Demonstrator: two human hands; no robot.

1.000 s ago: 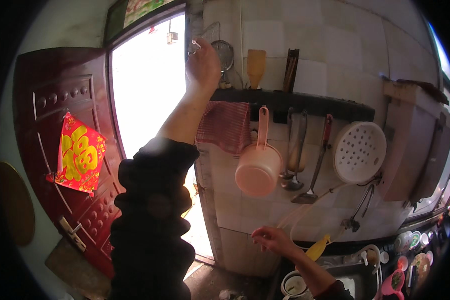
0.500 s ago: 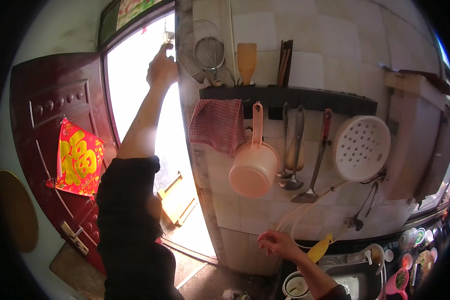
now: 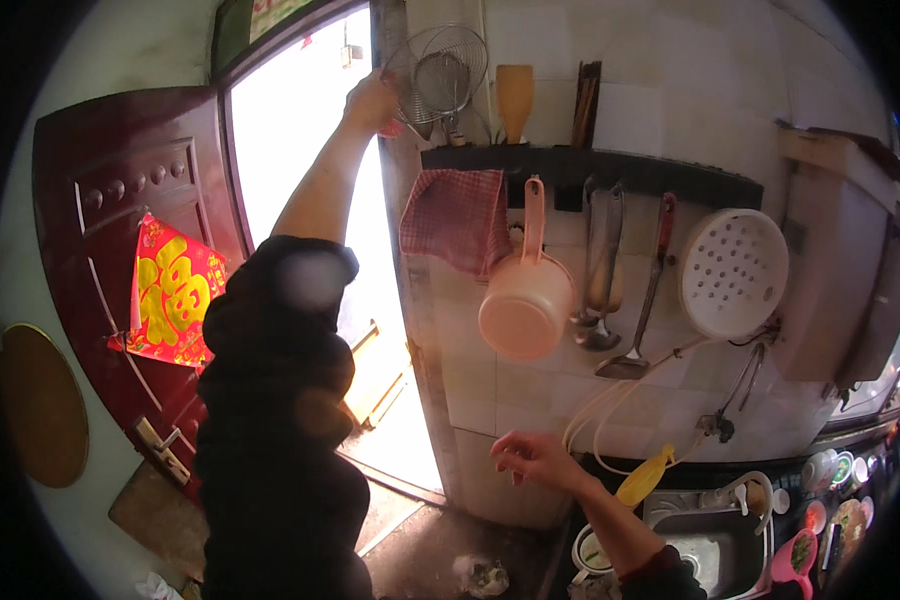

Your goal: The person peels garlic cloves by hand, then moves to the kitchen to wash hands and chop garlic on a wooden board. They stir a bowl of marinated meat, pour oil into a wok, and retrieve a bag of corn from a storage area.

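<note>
My left hand is raised beside the door frame, its fingers curled at the edge of a round wire skimmer. Part of the grip is hidden behind the hand. A smaller mesh strainer stands upright at the rack, overlapped by the skimmer's wire ring. Low down in front of the tiled wall, my right hand hovers with loosely bent fingers apart and nothing in them. Close to its wrist are a yellow cloth-like item and a white pot.
A black wall rack carries a wooden spatula, chopsticks, a checked cloth, a pink dipper, ladles, a turner and a white colander. The red door stands open at left; a sink is lower right.
My left hand has moved from the bright doorway to the wire skimmer, whose ring has shifted right against the strainer. My right hand has moved slightly up and left, and the view has shifted.
</note>
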